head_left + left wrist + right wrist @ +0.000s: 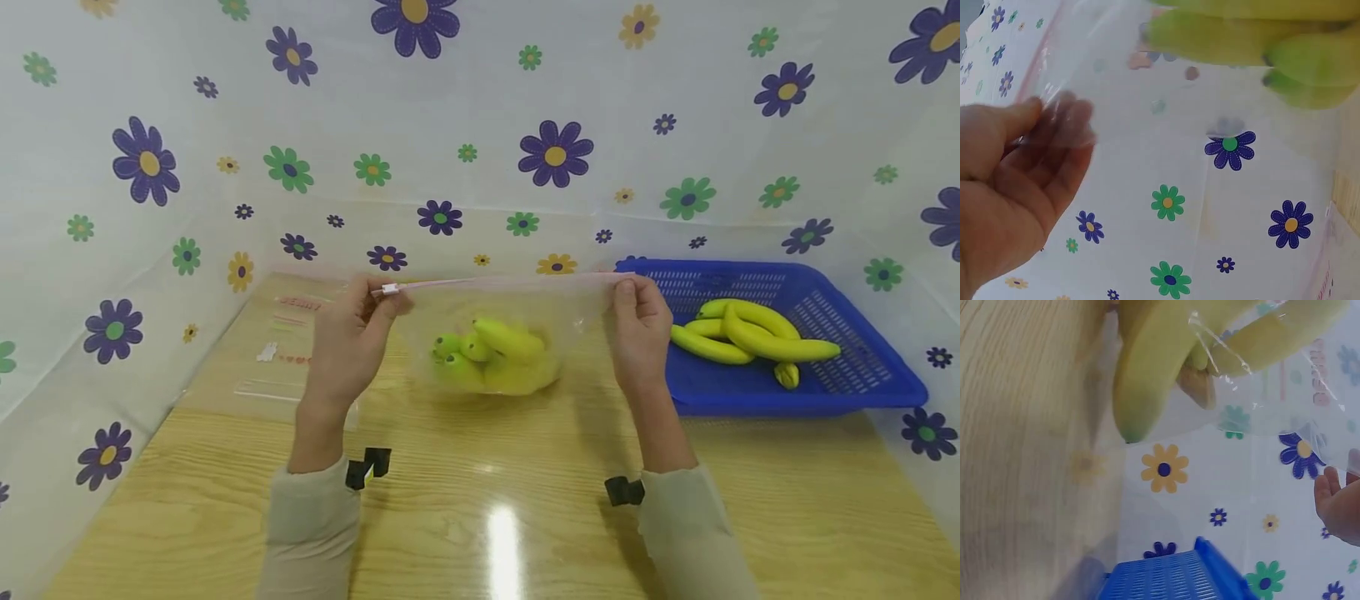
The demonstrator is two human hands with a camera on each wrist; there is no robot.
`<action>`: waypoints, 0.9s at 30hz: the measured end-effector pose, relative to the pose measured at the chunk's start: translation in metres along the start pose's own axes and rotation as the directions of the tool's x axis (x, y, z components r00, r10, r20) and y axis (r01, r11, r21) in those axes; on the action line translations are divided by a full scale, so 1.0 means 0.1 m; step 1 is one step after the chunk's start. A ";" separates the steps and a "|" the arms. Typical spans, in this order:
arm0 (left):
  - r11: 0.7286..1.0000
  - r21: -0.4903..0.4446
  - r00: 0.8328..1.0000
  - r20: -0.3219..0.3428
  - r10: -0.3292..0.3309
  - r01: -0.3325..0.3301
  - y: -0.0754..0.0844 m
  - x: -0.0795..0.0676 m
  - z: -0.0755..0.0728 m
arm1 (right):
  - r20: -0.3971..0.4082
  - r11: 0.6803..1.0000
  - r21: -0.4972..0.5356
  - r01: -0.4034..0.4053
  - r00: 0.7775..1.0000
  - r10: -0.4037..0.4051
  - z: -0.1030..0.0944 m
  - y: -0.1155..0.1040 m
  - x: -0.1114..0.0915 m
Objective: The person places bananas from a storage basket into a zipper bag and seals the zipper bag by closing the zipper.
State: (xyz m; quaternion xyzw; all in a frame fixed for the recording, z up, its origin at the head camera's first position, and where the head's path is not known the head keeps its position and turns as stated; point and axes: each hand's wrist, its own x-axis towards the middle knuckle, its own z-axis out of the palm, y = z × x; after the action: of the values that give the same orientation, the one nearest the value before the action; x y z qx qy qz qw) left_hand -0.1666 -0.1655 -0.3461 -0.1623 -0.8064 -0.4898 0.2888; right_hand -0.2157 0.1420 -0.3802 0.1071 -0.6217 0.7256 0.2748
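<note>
Both hands hold up a clear zip bag (pixel 577 321) by its pink top edge, stretched between them over the table. My left hand (pixel 347 337) pinches the left top corner, right by the white slider (pixel 389 289). At the opposite corner, my right hand (pixel 641 329) pinches the edge between thumb and fingers. Several bananas (pixel 510 346) with greenish tips lie inside the bag's lower part. In the left wrist view, the left hand's fingertips (pixel 1079 115) show through the clear film. The right wrist view catches the right hand (pixel 1342 506) at its edge, beside the film.
A blue basket (pixel 757 406) with several bananas (pixel 780 333) stands at the right, close to the right forearm. Another flat clear bag (pixel 225 379) with printed pictures lies on the wooden table (pixel 465 500) at the left. Flower-patterned sheeting (pixel 480 108) walls the back and sides.
</note>
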 end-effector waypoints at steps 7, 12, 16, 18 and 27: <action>0.997 -0.048 0.971 -0.231 0.055 -0.068 0.00 0.07 0.12 | -0.053 0.995 -0.085 0.060 0.996 -0.065 0.12 -0.19 -0.06; 0.995 -0.089 0.971 -0.238 0.025 -0.047 -0.05 0.11 0.24 | -0.095 0.988 -0.153 -0.013 0.996 -0.001 0.11 -0.15 -0.03; 0.989 -0.111 0.963 -0.260 0.064 -0.096 -0.06 0.14 0.28 | -0.108 0.984 -0.159 0.085 0.989 -0.103 0.06 -0.15 0.01; 0.988 -0.120 0.964 -0.259 0.068 -0.102 -0.07 0.17 0.28 | -0.102 0.981 -0.154 0.119 0.985 -0.136 0.06 -0.16 0.05; 0.994 -0.105 0.999 -0.049 -0.017 0.012 -0.03 0.10 0.24 | -0.136 0.981 -0.173 -0.085 0.989 0.062 -0.11 -0.19 -0.07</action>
State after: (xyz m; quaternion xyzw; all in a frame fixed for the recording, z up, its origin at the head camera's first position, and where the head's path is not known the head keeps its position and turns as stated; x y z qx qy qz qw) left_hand -0.1840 -0.1461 -0.3506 -0.1588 -0.7734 -0.5374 0.2964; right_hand -0.1978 0.1521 -0.3699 0.0113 -0.6685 0.6821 0.2963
